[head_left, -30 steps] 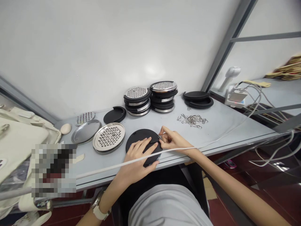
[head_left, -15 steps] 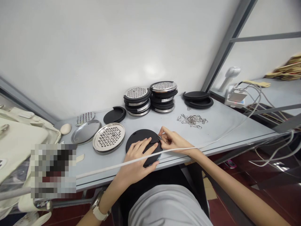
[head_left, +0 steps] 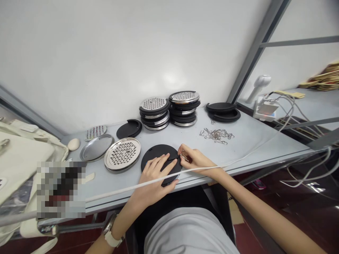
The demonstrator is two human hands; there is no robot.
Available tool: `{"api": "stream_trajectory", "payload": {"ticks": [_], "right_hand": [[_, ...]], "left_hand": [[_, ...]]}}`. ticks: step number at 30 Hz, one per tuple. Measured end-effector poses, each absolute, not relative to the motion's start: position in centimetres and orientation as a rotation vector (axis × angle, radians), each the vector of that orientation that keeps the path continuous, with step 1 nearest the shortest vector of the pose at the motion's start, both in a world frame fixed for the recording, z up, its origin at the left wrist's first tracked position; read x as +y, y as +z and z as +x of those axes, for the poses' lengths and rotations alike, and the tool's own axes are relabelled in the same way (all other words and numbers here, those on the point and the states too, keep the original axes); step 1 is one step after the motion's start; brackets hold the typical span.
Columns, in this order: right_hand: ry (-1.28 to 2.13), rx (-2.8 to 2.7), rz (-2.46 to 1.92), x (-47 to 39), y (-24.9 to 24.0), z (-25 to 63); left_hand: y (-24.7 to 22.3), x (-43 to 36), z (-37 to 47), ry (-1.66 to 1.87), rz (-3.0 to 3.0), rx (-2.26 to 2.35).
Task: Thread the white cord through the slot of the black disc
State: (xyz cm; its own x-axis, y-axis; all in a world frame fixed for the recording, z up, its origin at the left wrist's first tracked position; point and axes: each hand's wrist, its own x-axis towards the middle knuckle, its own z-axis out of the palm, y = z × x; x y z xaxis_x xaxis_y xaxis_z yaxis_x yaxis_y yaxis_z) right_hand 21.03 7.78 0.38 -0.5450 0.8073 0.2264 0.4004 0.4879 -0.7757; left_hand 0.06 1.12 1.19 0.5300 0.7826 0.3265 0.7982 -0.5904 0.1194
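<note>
Near the table's front edge lies a round black grater holder (head_left: 155,151), in front of my body. My left hand (head_left: 156,173) rests on top of it with the fingers spread, pressing it to the table. At the holder's right edge, my right hand (head_left: 192,159) pinches a small metal clip (head_left: 184,157) between thumb and fingers. The clip's tip meets the holder's rim beside a notch; whether it is hooked through cannot be seen. A pile of similar metal clips (head_left: 217,134) lies behind my right hand.
Two stacks of graters in black holders (head_left: 155,113) stand against the wall. Loose grater discs (head_left: 123,154) lie at left, near another black holder (head_left: 129,129). More black holders (head_left: 224,113) are at back right. A white cable (head_left: 238,159) crosses over both hands. A cream bag (head_left: 21,151) is far left.
My right hand has turned slightly, and the metal clip now points more to the right and down. My left hand and the black holder have barely moved.
</note>
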Motion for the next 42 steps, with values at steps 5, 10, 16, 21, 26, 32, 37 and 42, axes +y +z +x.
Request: {"api": "stream_trajectory", "payload": {"ticks": [5, 10, 16, 21, 26, 32, 37, 42], "right_hand": [[0.814, -2.097, -1.034, 8.01, 0.46, 20.88], [0.708, -2.117, -1.011, 8.10, 0.69, 20.82], [0.525, -2.143, -0.950, 8.08, 0.92, 20.85], [0.499, -2.162, -0.944, 8.13, 1.07, 20.79], [0.487, -2.182, -0.981, 8.23, 0.77, 20.76], [0.586, -2.130, -0.994, 8.36, 0.62, 20.91], [0.691, -2.101, -0.990, 8.20, 0.92, 20.93], [0.805, -2.078, -1.013, 8.14, 0.78, 20.98]], "left_hand": [[1.18, 1.13, 0.01, -0.568, -2.711, -1.396], [1.19, 1.15, -0.01, -0.562, -2.719, -1.394], [1.08, 1.16, -0.03, -0.576, -2.716, -1.395], [1.16, 1.13, -0.02, -0.544, -2.726, -1.404], [1.16, 1.14, 0.06, -0.538, -2.723, -1.413], [1.15, 1.17, 0.01, -0.566, -2.723, -1.402], [1.26, 1.14, 0.04, -0.570, -2.724, -1.395], [1.30, 1.13, 0.00, -0.543, -2.728, -1.405]]}}
